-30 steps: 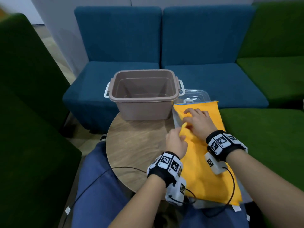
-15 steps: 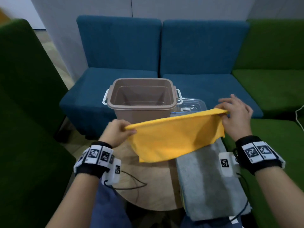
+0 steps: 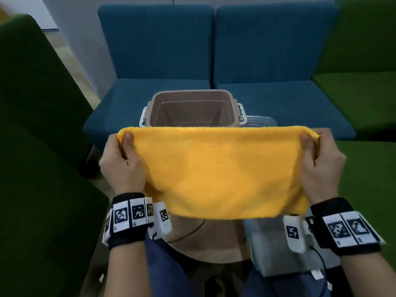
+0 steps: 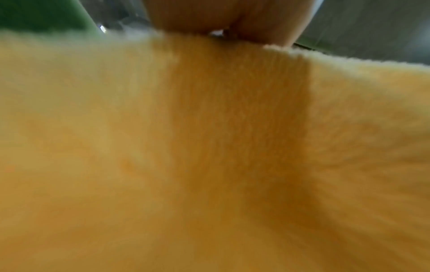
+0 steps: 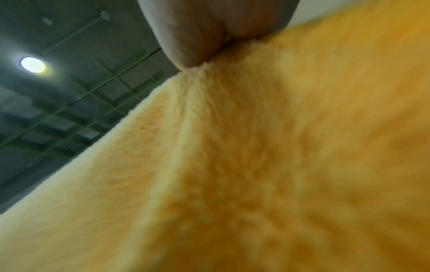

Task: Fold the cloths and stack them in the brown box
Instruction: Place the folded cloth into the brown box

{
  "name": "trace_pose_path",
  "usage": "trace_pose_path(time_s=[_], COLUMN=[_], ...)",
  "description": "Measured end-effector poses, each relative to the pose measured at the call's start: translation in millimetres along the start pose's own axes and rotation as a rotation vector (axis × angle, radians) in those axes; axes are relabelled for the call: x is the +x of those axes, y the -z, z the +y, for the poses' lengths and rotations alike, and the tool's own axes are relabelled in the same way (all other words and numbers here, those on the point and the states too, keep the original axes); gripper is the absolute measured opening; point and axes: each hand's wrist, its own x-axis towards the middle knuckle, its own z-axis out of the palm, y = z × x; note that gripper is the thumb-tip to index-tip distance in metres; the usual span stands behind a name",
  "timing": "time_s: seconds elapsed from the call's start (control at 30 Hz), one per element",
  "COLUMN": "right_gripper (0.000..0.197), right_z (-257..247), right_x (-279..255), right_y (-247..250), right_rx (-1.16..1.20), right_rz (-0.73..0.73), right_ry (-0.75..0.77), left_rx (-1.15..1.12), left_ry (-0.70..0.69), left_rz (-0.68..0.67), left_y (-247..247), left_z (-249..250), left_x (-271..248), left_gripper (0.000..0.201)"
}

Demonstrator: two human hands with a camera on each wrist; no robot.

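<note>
Yellow cloth (image 3: pixel 218 172): plush, held spread in the air by its two upper corners, top edge level and taut, body hanging toward the person. Left hand (image 3: pixel 122 161): thumb on the near face of the left corner, remaining fingers curled behind it, the corner pinched between them. Right hand (image 3: pixel 319 161): the same pinch on the right corner, thumb in front, fingers behind. Left wrist view: pile of the cloth (image 4: pixel 209 147) fills nearly the whole frame, with fingers (image 4: pixel 197 16) closed on its edge at the top. Right wrist view: likewise cloth (image 5: pixel 279 165), gathered into a crease under the fingers (image 5: pixel 193 36). Brown box (image 3: pixel 190 108): open-topped, white side handles, standing just beyond the held top edge, between the two grips; its interior shows no cloth. Clear lid (image 3: pixel 260 121): flat, just right of the box, beyond the right-hand grip. Grey cloth (image 3: pixel 272 249): lying flat below the right-hand grip, under the hanging lower edge. Round wooden table (image 3: pixel 205 243): below the cloth, between the wrists. Blue and green seats surround the table.
</note>
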Motion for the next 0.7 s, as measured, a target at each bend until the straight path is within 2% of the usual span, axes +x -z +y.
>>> trace_pose_path(time_s=[0.1,0.23,0.33,0.53,0.67,0.7], right_gripper=[0.023,0.024,0.021,0.015,0.021,0.022], right_z=[26.4,85.9,108.1,110.0,99.9,96.6], right_x=[0.1,-3.0,-0.2,5.5,6.2,6.8], right_y=[-18.6,-63.4,-81.9,-83.8,-73.6,-70.6], right_rx=[-0.093,-0.264,-0.305,-0.332,-0.288,-0.279], right_rz=[-0.166,-0.402,-0.52,-0.619,-0.628,-0.608], right_ry=[-0.094,-0.239,-0.32,-0.343,-0.361,-0.379], left_rx=[0.201,0.34,0.409,0.476,0.432,0.364], left_ry=[0.074,0.308,0.341,0.363,0.434,0.493], left_rz=[-0.137,-0.434,-0.625,-0.699,-0.64,-0.611], left_y=[-17.8,-61.6,-81.2,-89.2,-79.2,-77.4], left_z=[-27.0,-90.1,-125.0,-139.2,-147.9,-148.2], left_x=[-8.7,-32.1,-42.6,-22.4,-19.6,-18.6], left_gripper=[0.03,0.036,0.037,0.027,0.025,0.026])
